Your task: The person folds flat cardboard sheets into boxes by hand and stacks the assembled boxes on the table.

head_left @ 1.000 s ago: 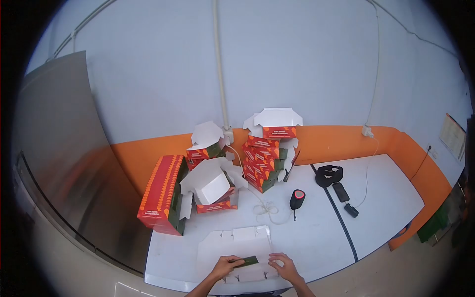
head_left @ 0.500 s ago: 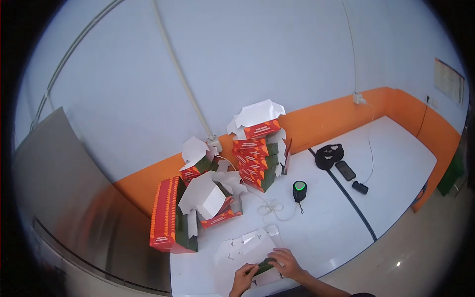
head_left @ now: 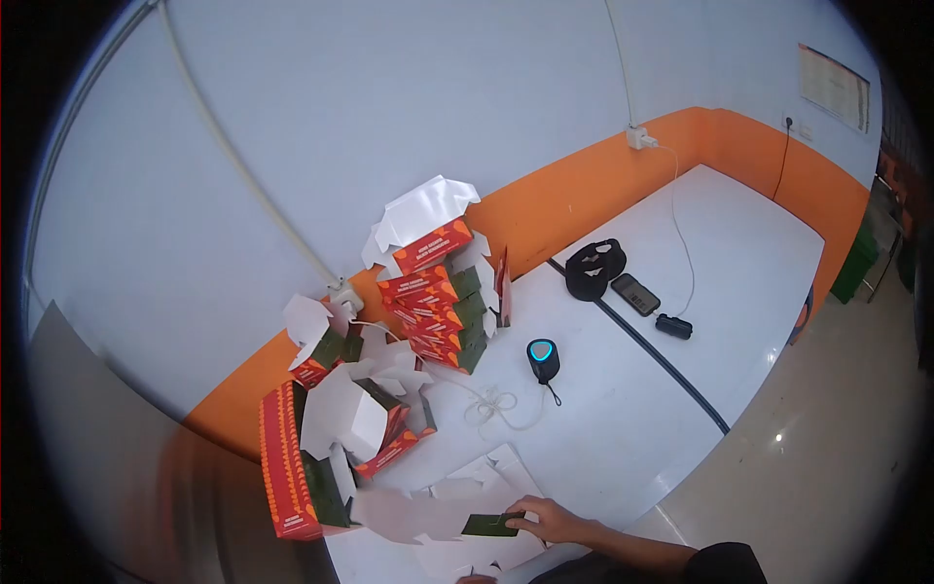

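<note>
My right hand (head_left: 550, 521) pinches the dark green end flap of a folding carton (head_left: 418, 514) near the front edge of the table. The carton's white inside faces up, and its far part is smeared by motion. Only a sliver of my left hand (head_left: 477, 579) shows at the bottom edge, below the carton; its fingers are mostly out of view. Flat white cardboard (head_left: 501, 477) lies under and behind the carton.
A tight row of red cartons (head_left: 282, 467), an open carton (head_left: 394, 438) and a tall carton stack (head_left: 438, 292) stand left. Behind are a speaker (head_left: 543, 360) with a coiled cable, a black cap (head_left: 595, 268), a phone (head_left: 635, 294) and a small black device (head_left: 673, 326).
The view has tilted and shifted right. The carton has swung out to the left, with its green flap in my right hand. My left hand has dropped to the bottom edge.
</note>
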`<state>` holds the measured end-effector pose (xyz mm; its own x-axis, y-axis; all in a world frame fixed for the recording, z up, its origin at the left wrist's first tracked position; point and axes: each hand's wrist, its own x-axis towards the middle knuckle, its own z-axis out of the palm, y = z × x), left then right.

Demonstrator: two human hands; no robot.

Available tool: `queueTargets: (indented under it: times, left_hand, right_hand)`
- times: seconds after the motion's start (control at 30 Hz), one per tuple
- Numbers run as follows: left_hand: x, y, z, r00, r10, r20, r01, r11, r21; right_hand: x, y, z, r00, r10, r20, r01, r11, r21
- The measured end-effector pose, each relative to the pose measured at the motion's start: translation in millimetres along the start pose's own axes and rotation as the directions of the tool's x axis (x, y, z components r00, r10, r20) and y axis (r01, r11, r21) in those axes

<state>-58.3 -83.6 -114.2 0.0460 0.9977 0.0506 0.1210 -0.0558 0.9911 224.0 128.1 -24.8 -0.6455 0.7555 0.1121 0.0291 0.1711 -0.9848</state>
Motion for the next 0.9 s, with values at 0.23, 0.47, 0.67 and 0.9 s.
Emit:
queueTargets:
  times: [0.23,0.47,0.67,0.9]
  left_hand:
    - [74.5,68.4,52.2,0.790,0.116,-0.602,0.029,0.974,0.226]
    - [100.9,105.8,59.4,0.838,0.246,-0.487,0.173,0.726,0.665]
    - [88.0,121.5,73.5,0.634,0.072,-0.770,0.275,0.910,0.311]
    - [84.8,115.1,86.8,0.826,0.228,-0.515,0.091,0.848,0.522]
  right_hand:
    - [0.6,-8.5,13.3,0.990,0.126,0.064,-0.127,0.992,0.010]
    - [29.0,-35.4,16.8,0.966,0.170,0.197,-0.143,0.979,-0.145]
    - [44.8,-34.2,17.7,0.907,0.041,0.419,0.046,0.980,-0.194]
    - [52.3,-22.7,7.4,0.896,-0.115,0.428,0.213,0.958,-0.190]
